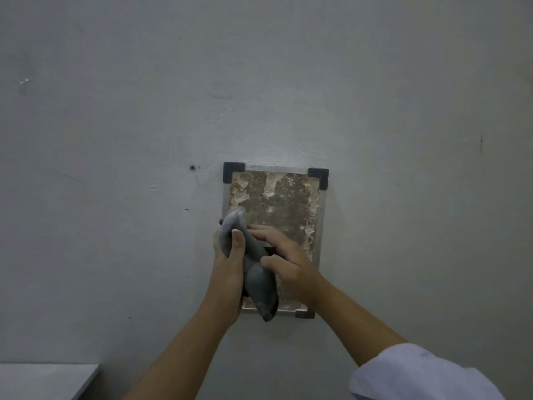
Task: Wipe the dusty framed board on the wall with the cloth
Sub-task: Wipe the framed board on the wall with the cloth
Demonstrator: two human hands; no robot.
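A small framed board (284, 203) hangs on the grey wall, with a silver rim, dark plastic corners and a brown surface streaked with pale dust. A bunched grey cloth (256, 272) lies in front of the board's lower left part. My left hand (227, 264) grips the cloth from the left, thumb over its top. My right hand (284, 262) holds it from the right, thumb on the cloth and fingers spread over the board. The hands and cloth hide the board's lower left corner.
A bare grey wall (115, 140) surrounds the board, with a small screw (192, 167) left of its top corner. The corner of a grey surface (46, 381) shows at the bottom left. A white sleeve (418, 376) covers my right upper arm.
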